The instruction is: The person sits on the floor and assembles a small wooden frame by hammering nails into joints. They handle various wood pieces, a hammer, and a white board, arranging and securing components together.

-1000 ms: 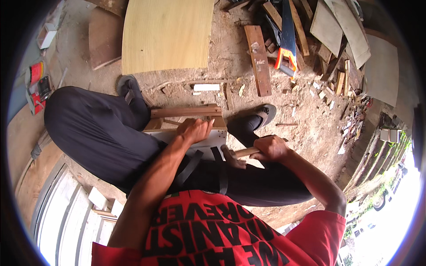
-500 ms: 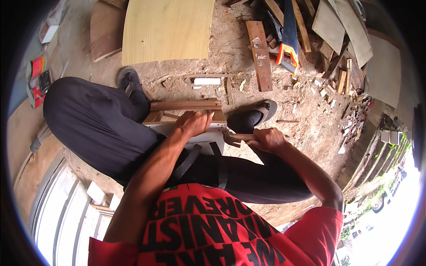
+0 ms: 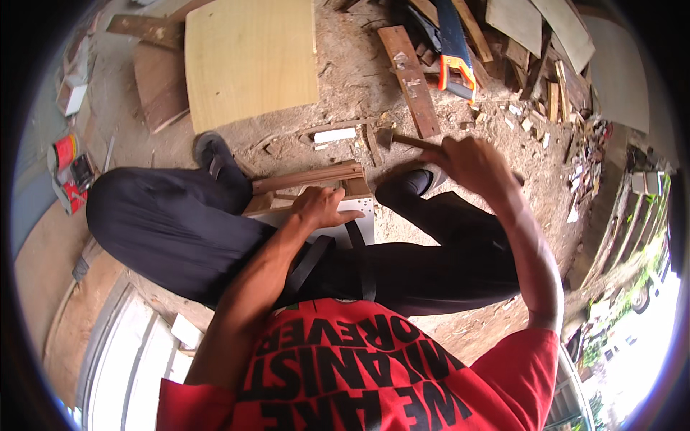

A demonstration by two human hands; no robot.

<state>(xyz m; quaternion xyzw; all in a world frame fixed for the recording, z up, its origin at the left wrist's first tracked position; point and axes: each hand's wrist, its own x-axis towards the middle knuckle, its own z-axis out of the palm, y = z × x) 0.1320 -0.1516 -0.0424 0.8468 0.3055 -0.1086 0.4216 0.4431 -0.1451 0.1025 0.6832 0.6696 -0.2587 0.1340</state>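
A small wooden box [image 3: 309, 177] with a white panel [image 3: 366, 228] on its near side rests between my legs. My left hand [image 3: 321, 207] grips the near edge of that panel, fingers curled over the rim and thumb stretched to the right. Several small dark dots show at the panel's right end. In my right hand [image 3: 471, 167] is a hammer [image 3: 411, 143], held by its wooden handle. Its metal head is in the air beyond the box's right end, apart from the wood. Whether the left fingers hold anything small is hidden.
A pale plywood sheet [image 3: 251, 65] lies on the dirt floor ahead. To its right are a brown plank [image 3: 410, 80] and a handsaw [image 3: 456, 54] with an orange handle, beside piled wood scraps [image 3: 521, 61]. Red tins [image 3: 66, 151] stand at the far left.
My right hand has raised the hammer up and away from the box's right end. My left hand stays on the box, its thumb now stretched out. The whole view has shifted slightly.
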